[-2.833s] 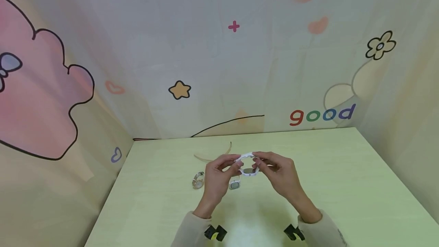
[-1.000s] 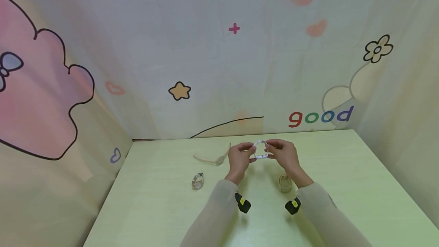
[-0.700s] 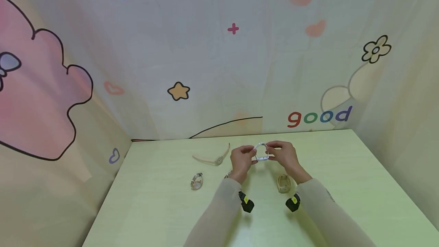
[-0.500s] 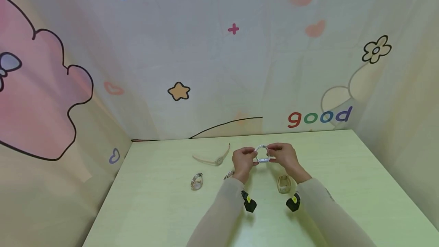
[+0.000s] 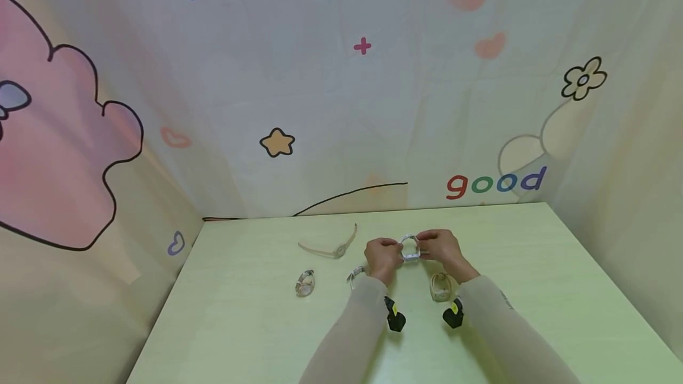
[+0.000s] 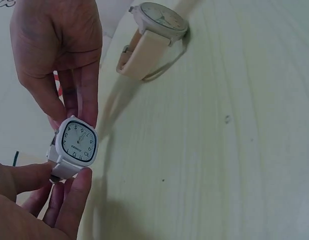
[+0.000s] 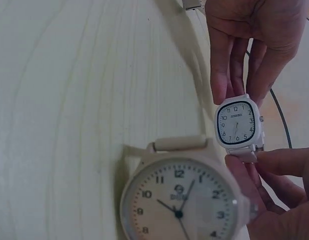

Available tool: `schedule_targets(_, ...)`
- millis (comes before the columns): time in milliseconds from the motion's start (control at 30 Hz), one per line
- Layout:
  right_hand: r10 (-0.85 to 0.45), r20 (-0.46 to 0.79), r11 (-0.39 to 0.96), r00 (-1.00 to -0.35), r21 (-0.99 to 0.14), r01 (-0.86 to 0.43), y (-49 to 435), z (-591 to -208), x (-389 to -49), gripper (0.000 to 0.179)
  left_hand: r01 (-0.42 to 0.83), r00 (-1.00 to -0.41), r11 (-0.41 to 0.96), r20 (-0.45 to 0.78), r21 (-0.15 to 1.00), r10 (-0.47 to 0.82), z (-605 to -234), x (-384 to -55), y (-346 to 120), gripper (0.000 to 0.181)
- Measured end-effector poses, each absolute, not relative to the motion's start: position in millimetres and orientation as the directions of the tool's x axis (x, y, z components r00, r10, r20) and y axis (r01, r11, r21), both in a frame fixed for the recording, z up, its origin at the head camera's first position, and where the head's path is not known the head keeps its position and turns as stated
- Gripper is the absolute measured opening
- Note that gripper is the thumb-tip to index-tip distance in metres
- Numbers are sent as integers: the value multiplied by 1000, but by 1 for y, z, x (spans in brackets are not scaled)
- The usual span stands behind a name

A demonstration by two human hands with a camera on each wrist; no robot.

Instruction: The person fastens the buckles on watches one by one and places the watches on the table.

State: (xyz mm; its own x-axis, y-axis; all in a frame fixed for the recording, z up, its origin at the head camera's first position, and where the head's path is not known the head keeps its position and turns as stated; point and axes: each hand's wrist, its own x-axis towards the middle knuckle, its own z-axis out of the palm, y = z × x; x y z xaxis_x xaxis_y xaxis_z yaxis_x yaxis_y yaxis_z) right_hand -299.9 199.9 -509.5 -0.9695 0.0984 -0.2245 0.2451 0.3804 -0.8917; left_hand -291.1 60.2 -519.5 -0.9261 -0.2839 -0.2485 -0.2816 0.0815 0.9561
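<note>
A white wristwatch [image 5: 410, 258] with a squarish case and closed strap stands between the hands in the head view. The left hand [image 5: 383, 258] pinches one side of its strap, and the right hand [image 5: 440, 248] pinches the other. Both wrist views show the numbered dial [image 6: 79, 142] between the fingertips. Whether the watch touches the table cannot be told. Below the right wrist is a beige watch [image 5: 440, 292], its round dial [image 7: 179, 205] large in the right wrist view. Beside the left hand, another watch [image 5: 356, 272] is partly covered by the left arm.
A metal-look watch [image 5: 305, 284] lies on the pale wood-patterned table [image 5: 240, 313], left of the hands. Further back, a thin-strapped watch [image 5: 340, 250] lies spread out. A printed cloth [image 5: 341, 105] rises behind the table and along both sides.
Both hands first moved right and away with the white watch, then lowered it slightly toward the person. The beige watch came into sight as the right arm shifted.
</note>
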Motion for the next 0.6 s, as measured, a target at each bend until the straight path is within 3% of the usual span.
schedule_targets(367, 119, -265, 425, -957, -857, 290, 199, -515, -302, 25, -340, -916, 164, -286, 926, -281, -527, -293, 59, 5)
schedule_targets(600, 131, -277, 492, -952, -815, 305, 201, -520, -306, 25, -304, -935, 327, -214, 895, -283, -524, -291, 56, 5)
